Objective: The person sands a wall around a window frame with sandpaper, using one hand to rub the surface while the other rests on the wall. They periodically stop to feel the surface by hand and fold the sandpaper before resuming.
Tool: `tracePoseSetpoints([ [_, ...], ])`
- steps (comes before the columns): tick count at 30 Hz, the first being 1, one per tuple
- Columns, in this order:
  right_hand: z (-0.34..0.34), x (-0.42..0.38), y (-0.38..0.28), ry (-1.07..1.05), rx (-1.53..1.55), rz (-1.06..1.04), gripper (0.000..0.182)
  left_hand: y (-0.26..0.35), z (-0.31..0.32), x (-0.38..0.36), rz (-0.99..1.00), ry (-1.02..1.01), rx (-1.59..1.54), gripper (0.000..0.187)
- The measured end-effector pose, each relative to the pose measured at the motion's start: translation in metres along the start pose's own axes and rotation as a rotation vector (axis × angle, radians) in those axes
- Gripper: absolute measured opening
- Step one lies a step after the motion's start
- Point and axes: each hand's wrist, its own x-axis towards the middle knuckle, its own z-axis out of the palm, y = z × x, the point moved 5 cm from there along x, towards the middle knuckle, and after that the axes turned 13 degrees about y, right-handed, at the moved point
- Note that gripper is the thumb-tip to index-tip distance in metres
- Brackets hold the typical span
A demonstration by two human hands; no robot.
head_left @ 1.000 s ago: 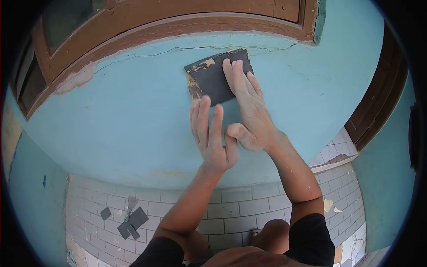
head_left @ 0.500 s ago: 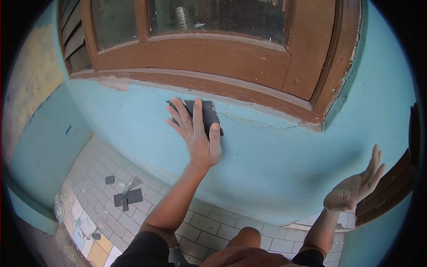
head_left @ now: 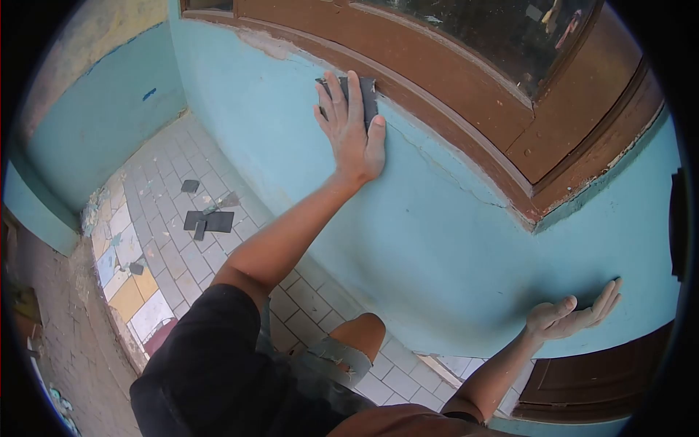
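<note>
High on the light blue wall (head_left: 291,156), just under the window frame, my left hand (head_left: 357,149) presses a dark piece of sandpaper (head_left: 370,102) flat against the surface. Its fingers are stretched over the sheet, the thumb at the right edge, and part of the sheet is hidden beneath them. A thin crack (head_left: 437,166) runs through the paint to the right of it. Lower down at the right, my right hand (head_left: 568,317) holds nothing; its fingers are extended, palm turned up, close to the wall.
The brown wooden window frame (head_left: 466,109) juts out above the wall, its corner at the right. On the tiled floor (head_left: 171,244) lie a dark sheet (head_left: 220,221), a scraper (head_left: 228,201) and small dark pieces (head_left: 190,186). A brown wooden panel (head_left: 590,379) is at lower right.
The view has tilted and turned, so the window sits higher and the floor shows more. My left hand stays on the sandpaper; my right hand has dropped and turned, fingers pointing right.
</note>
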Motion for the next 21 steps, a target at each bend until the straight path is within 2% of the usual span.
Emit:
tracePoseSetpoints([
  [1, -0.001, -0.001, 0.001, 0.021, 0.022, 0.045, 0.068, 0.004, 0.003, -0.002, -0.041, 0.047, -0.009, 0.075],
  [3, 0.002, 0.002, -0.003, 0.02, 0.022, 0.075, 0.067, 0.043, 0.008, -0.04, 0.193, -0.036, -0.05, 0.074],
  [5, 0.002, 0.006, -0.011, 0.016, 0.009, 0.1, 0.065, 0.054, 0.009, -0.068, 0.418, -0.078, -0.082, 0.074],
  [8, 0.011, 0.013, -0.018, -0.05, -0.053, 0.124, 0.069, 0.022, 0.005, -0.032, 0.365, -0.073, -0.054, 0.073],
  [11, 0.017, 0.013, -0.021, -0.046, -0.159, 0.067, 0.073, -0.023, 0.001, 0.029, -0.079, 0.098, -0.053, 0.081],
  [14, 0.028, 0.012, -0.04, -0.008, -0.141, -0.022, 0.077, 0.009, 0.006, -0.016, -0.016, 0.001, -0.06, 0.086],
  [15, 0.031, 0.011, -0.05, 0.03, -0.116, -0.084, 0.078, 0.027, 0.005, -0.05, 0.136, -0.124, -0.107, 0.086],
  [17, 0.044, 0.001, -0.086, -0.055, 0.125, -0.119, 0.079, 0.033, 0.004, -0.087, 0.337, -0.245, -0.158, 0.082],
  [18, 0.051, -0.007, -0.105, -0.221, 0.106, -0.233, 0.078, 0.027, 0.002, -0.083, 0.325, -0.25, -0.178, 0.082],
  [19, 0.06, -0.016, -0.123, -0.382, 0.087, -0.347, 0.077, 0.014, 0.002, -0.069, 0.4, -0.233, -0.153, 0.081],
  [20, 0.067, -0.018, -0.137, -0.4, 0.102, -0.397, 0.075, 0.001, 0.002, -0.052, 0.479, -0.211, -0.124, 0.08],
  [21, 0.073, -0.02, -0.15, -0.417, 0.119, -0.447, 0.072, -0.018, 0.0, -0.026, 0.329, -0.177, -0.097, 0.079],
])
